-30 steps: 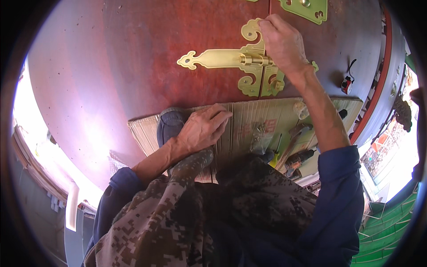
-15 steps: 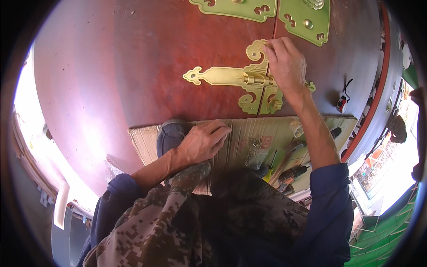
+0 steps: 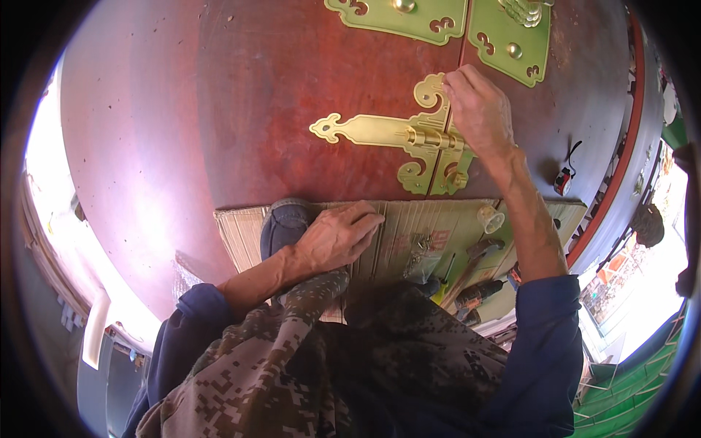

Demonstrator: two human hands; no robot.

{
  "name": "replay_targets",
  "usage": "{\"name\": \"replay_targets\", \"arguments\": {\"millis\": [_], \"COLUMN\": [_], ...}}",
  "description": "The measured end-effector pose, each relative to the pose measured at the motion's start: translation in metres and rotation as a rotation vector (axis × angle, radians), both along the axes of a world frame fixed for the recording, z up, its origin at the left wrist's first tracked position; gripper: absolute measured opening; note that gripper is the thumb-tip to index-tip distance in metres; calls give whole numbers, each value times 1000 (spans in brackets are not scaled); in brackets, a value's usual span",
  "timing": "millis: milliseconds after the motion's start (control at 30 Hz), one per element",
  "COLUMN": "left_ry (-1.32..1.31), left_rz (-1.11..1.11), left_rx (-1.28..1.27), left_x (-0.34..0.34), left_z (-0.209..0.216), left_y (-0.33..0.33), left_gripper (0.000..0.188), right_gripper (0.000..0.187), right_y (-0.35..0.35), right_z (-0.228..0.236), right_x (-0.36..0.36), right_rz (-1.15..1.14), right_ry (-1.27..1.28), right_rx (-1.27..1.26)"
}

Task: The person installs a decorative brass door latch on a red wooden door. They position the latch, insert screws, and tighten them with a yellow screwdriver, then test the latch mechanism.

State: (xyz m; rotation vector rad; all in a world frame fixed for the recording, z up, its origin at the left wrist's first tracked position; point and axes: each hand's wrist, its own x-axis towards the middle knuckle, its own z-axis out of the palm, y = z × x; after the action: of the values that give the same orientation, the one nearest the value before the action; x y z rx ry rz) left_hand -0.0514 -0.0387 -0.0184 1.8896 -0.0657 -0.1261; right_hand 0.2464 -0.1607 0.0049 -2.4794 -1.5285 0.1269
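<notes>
Reaching to upper centre-right of the head view, the right hand has its fingertips drawn narrow at the upper scroll of a gold latch fitting. Contact appears likely; whether a small part is pinched there, cannot tell. Fitting lies just above frame centre, across the seam of a red-brown panel; part of its right side is behind the hand. Left hand, centre, is palm down beside a dark shoe, fingers loosely curled; underside hidden, so cannot tell if anything is held.

Judgement: step in hand is fingertip work at the scroll's edge. A move from this pose calls for a fine pinch, steady wrist and the fitting kept square to the seam.

Tools right of centre on the cardboard: hammer, drill, clear bag of small metal pieces. Tape measure on the panel, right.

Writing: reddish print on the cardboard, blurred, not transcribed. No brand mark legible on drill or tape measure.
</notes>
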Motion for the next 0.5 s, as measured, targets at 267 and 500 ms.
{"name": "replay_targets", "arguments": {"millis": [267, 500], "left_ry": [-8, -7], "left_rz": [5, 11], "left_rx": [-5, -16], "left_x": [3, 1], "left_z": [2, 2], "left_y": [0, 1], "left_gripper": [33, 32], "right_gripper": [21, 21], "right_y": [6, 11], "right_z": [4, 18], "right_x": [2, -2], "right_rz": [28, -332], "right_ry": [-34, 230], "right_rx": [-234, -285]}}
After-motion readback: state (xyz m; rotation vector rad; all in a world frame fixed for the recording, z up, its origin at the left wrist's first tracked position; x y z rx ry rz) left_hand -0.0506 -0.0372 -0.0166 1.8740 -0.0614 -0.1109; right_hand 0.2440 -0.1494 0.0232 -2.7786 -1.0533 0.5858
